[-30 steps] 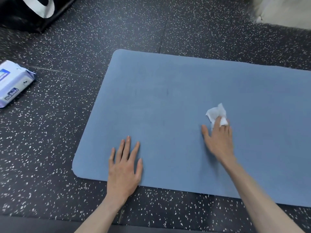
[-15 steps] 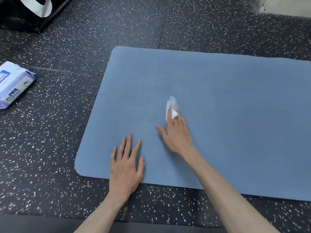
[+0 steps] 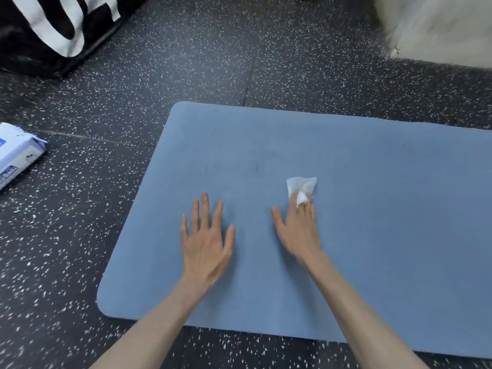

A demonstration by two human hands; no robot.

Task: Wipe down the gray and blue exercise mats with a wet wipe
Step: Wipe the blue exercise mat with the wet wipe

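Right hand (image 3: pixel 299 230) presses wet wipe (image 3: pixel 302 189) flat-fingered onto blue mat (image 3: pixel 386 209); left hand (image 3: pixel 205 243) open, pinning the mat. Risk: wipe bunches (already crumpled), streaks get missed. Gray mat not visible.

Speckled black floor (image 3: pixel 306 62); blue mat (image 3: pixel 399 209), wipes pack (image 3: pixel 16 155), black bag (image 3: pixel 48 27)

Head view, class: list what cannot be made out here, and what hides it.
- Wet wipe: its near part, under the right hand.
- Blue mat: right end, cut by the frame edge.
- Wipes pack: label too small, partly cut by the left edge.
- Gray mat: not in view.
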